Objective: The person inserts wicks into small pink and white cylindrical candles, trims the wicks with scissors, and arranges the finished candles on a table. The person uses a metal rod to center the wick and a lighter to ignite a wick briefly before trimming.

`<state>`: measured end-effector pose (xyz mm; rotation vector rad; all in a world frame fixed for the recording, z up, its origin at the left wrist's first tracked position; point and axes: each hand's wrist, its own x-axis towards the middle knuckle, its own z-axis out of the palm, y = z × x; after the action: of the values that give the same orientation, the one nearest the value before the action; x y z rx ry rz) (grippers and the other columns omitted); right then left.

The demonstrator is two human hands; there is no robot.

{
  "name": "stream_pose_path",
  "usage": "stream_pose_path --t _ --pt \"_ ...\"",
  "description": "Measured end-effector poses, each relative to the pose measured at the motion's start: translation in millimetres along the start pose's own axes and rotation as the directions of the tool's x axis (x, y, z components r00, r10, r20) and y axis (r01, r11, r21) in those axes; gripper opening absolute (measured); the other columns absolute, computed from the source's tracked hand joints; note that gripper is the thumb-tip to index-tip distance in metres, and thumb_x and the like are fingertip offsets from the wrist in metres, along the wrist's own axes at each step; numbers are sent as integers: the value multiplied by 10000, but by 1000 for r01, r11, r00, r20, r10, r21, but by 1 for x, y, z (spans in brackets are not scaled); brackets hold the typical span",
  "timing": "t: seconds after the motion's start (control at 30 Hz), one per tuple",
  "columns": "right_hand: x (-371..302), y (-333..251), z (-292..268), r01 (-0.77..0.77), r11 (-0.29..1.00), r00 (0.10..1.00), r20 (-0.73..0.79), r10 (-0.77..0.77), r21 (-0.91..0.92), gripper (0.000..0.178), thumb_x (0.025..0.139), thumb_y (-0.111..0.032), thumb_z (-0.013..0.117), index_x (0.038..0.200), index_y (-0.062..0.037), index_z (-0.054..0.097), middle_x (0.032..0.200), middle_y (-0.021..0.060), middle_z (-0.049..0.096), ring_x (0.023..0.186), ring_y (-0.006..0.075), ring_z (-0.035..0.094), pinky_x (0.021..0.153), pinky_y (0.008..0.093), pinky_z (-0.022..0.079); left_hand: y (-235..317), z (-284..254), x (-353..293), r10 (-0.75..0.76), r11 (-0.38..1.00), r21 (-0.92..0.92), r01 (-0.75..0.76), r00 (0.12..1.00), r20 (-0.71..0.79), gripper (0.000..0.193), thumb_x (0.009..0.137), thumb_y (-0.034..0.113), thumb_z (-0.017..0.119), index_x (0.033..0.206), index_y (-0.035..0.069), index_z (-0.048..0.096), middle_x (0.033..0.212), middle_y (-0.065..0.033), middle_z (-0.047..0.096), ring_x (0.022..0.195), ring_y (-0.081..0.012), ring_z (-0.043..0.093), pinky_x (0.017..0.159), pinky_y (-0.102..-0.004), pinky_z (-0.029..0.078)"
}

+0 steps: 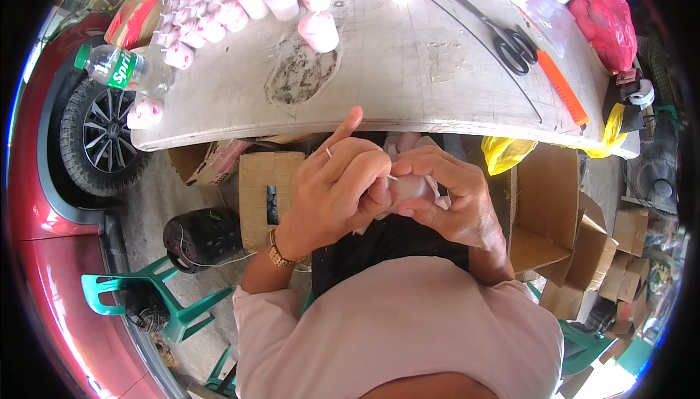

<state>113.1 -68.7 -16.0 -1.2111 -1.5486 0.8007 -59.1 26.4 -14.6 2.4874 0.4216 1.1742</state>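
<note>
In front of my torso, just below the table edge, both hands meet around a small pinkish-white cup-shaped piece (410,189) with a loose pale edge. My right hand (453,193) grips its side between thumb and fingers. My left hand (337,184) is closed at its other side, pinching what looks like a thin white strand at its top; one finger points up. The fingers hide part of the piece. Similar pink-and-white pieces (283,3) with short tips stand in rows on the table (394,96); a single one (319,32) stands nearer me.
Black scissors (503,38), a thin dark rod (481,48) and an orange-handled cutter (561,87) lie at right, near a pink bag (601,24). A green-capped bottle (120,67) lies at the left edge. Cardboard boxes (543,202), a green chair (164,297) and a red car (55,275) surround me.
</note>
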Motion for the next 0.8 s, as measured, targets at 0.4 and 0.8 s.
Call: stream_pose_path --t 0.4,0.8 --pt "1 -8 2 -118 982 986 -134 98 -145 508 658 -36 816 1103 -37 571 1038 113 641 929 301 638 796 359 516 -3 -11 -4 -120 984 -112 141 977 178 206 739 59 692 912 68 580 907 -61 629 792 -219 640 1050 -540 395" --pt "4 -9 7 182 888 978 -13 -207 -422 536 594 23 780 1079 -13 556 1029 127 630 929 327 616 845 410 469 -5 -6 -6 35 983 163 -81 963 268 121 713 77 660 745 98 545 709 -8 467 605 -159 504 1136 -612 237"
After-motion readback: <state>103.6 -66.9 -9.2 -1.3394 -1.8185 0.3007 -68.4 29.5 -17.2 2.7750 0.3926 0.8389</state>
